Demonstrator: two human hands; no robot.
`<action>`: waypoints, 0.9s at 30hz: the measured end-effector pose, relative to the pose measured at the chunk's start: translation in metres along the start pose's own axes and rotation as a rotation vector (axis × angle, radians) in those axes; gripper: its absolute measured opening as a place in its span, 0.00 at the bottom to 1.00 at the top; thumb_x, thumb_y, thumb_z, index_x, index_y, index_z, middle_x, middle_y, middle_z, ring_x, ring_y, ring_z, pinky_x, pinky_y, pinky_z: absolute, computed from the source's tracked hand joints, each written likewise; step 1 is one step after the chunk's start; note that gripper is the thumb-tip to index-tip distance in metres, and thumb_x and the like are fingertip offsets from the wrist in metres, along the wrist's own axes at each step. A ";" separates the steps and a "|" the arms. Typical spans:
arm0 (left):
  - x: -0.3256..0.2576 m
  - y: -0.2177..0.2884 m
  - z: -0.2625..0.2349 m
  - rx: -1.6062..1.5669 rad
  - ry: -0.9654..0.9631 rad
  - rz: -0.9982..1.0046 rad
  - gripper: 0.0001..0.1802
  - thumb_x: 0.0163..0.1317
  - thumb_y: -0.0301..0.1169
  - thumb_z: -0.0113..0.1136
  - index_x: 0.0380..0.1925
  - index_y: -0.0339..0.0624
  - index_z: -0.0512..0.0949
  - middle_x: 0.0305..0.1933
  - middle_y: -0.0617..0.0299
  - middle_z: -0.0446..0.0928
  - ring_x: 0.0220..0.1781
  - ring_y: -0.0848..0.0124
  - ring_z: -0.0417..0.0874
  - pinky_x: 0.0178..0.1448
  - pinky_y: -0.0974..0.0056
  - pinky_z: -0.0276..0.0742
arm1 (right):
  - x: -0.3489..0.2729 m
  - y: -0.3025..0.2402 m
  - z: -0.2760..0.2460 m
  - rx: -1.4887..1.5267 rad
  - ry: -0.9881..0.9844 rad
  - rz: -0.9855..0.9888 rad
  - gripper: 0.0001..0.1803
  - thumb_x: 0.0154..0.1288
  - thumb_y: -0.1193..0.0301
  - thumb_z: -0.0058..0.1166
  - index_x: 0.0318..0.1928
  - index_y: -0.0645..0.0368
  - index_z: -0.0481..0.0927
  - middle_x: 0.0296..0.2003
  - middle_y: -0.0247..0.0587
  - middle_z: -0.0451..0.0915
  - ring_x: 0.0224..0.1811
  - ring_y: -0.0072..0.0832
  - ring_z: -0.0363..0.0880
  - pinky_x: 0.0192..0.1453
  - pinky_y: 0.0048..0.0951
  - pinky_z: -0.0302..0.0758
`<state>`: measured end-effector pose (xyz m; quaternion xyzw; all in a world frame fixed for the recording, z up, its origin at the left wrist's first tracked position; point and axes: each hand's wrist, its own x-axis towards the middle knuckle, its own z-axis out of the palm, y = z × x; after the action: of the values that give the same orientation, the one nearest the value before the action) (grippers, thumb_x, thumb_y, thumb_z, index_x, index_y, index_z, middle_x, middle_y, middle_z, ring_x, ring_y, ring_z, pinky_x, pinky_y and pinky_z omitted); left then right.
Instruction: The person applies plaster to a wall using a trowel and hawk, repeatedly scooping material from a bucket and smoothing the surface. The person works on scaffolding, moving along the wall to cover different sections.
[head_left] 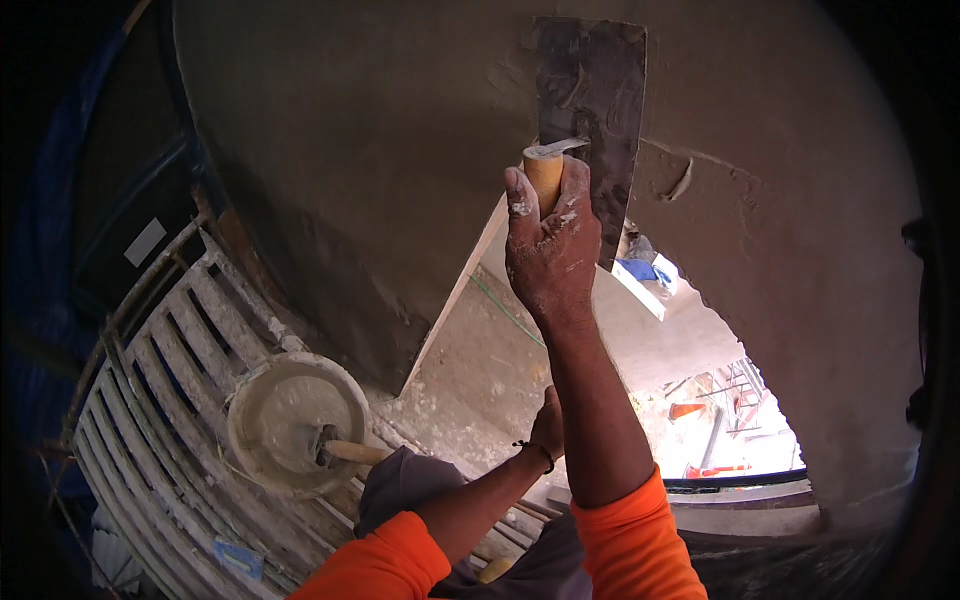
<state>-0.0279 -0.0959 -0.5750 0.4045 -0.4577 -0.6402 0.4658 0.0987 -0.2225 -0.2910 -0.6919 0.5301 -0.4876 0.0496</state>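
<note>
Orange sleeves (620, 545), 6 o'clock. Right hand (550, 250), centre: clenched on the wooden handle of a plastering trowel (590, 110), its blade flat against the wet plastered wall (380, 150) at 12 o'clock. Left hand (548, 425): lowered, grip unclear. Plaster pan (290, 410), 8 o'clock, on slatted scaffold (150, 400), within reach.

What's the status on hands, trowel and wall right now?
Right hand gripping wooden handle of plastering trowel, blade flat on grey plastered wall. Left hand low, empty, behind the right forearm. Plaster pan on slatted platform; nothing obstructing.
</note>
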 end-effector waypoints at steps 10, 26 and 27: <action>0.010 -0.020 -0.002 -0.006 -0.001 -0.110 0.43 0.67 0.50 0.65 0.62 0.27 0.56 0.53 0.27 0.79 0.58 0.36 0.82 0.58 0.44 0.78 | 0.011 -0.012 0.016 -0.188 -0.129 0.065 0.19 0.75 0.59 0.57 0.57 0.56 0.71 0.40 0.54 0.87 0.44 0.54 0.87 0.52 0.54 0.77; 0.012 -0.005 -0.008 0.158 0.058 -0.055 0.41 0.70 0.50 0.62 0.60 0.21 0.59 0.52 0.21 0.77 0.57 0.32 0.81 0.58 0.42 0.77 | -0.025 0.011 -0.022 -0.656 -0.085 -0.085 0.22 0.72 0.63 0.63 0.62 0.50 0.73 0.42 0.44 0.88 0.44 0.44 0.88 0.47 0.50 0.75; 0.012 0.000 -0.007 0.136 0.077 -0.069 0.40 0.70 0.49 0.62 0.60 0.21 0.59 0.52 0.21 0.77 0.57 0.32 0.81 0.59 0.42 0.78 | -0.023 0.007 -0.023 -0.684 -0.088 -0.075 0.22 0.72 0.63 0.63 0.62 0.50 0.73 0.42 0.44 0.88 0.44 0.45 0.88 0.47 0.50 0.76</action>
<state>-0.0238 -0.1089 -0.5781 0.4751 -0.4677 -0.6074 0.4320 0.0777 -0.1976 -0.2973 -0.7077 0.6346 -0.2530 -0.1803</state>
